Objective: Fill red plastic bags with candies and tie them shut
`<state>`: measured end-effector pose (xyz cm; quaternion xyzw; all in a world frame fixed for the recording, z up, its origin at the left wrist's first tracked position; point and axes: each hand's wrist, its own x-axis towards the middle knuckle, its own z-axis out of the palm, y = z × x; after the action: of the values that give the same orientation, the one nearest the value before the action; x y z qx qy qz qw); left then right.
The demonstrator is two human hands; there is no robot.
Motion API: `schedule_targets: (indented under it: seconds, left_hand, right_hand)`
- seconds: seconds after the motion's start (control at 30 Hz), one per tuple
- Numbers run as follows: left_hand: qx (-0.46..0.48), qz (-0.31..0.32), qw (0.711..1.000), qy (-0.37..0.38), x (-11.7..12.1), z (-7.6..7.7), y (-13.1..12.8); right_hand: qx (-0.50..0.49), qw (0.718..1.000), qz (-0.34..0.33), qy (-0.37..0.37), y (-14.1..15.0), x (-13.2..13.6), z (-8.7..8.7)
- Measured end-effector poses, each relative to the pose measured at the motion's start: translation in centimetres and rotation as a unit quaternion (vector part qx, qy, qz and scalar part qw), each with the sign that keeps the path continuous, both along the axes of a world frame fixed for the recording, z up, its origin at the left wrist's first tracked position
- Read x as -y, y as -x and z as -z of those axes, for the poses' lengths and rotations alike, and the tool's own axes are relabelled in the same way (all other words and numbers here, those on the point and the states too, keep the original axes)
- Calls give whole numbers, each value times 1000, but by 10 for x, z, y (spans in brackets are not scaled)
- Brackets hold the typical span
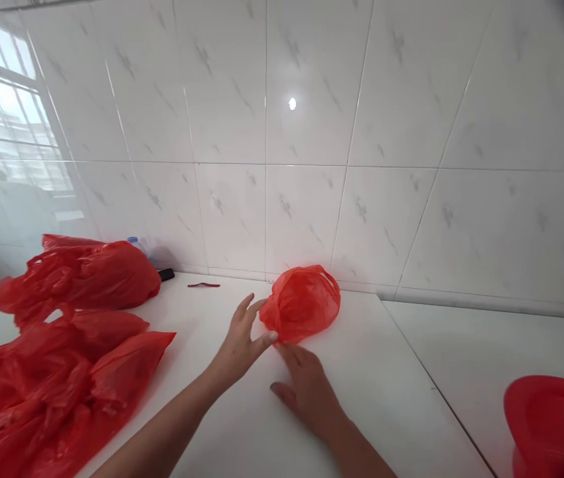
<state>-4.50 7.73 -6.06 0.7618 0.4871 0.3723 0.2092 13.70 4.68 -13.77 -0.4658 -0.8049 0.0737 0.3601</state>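
Observation:
A thin red plastic bag [306, 302] rests on the white table near the tiled wall, puffed out, with its mouth and handle loop showing. My left hand [242, 342] is at the bag's left side, fingers spread, with the thumb and a fingertip at its edge. Just below the bag is my right hand [309, 392], its thumb held apart from the fingers. The right fingertips reach the bag's lower edge and are partly hidden there. Neither hand shows a closed grip on the plastic.
Filled red plastic bags [38, 392] pile up at the left, with another red bag bundle [107, 272] behind. A dark object [166, 274] and a thin red strip [204, 285] lie near the wall. A red plastic basket [551, 418] stands at the right, beyond the table seam.

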Motion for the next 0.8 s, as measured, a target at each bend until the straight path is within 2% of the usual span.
schedule_targets:
  seconds: [0.07,0.17,0.3,0.4,0.53,0.7,0.73,0.8]
  left_hand:
    - [12,-11,1000,21,-15,12,-18]
    - [10,-30,999,16,-30,34,-34]
    - [-2,-34,999,0,-31,57,-40]
    - [-20,-30,999,7,-25,61,-40]
    - [-22,-40,999,-20,-20,61,-40]
    - [-88,-65,981,-163,-23,66,-40]
    - [-112,-60,977,-170,-24,67,-41]
    - [-154,-47,977,-138,-26,69,-42]
  right_hand:
    - [19,1000,-4,12,6,9,2]
    - [-18,998,63,-24,9,11,5]
    - [-62,980,167,-85,6,-13,5]
    - [-93,968,216,-92,3,-38,4]
    - [-125,970,207,-37,-1,-57,6]
    - [-246,957,136,74,-6,-56,4]
    - [-270,951,127,86,-7,-54,3]
    - [-305,938,125,107,-9,-49,-1]
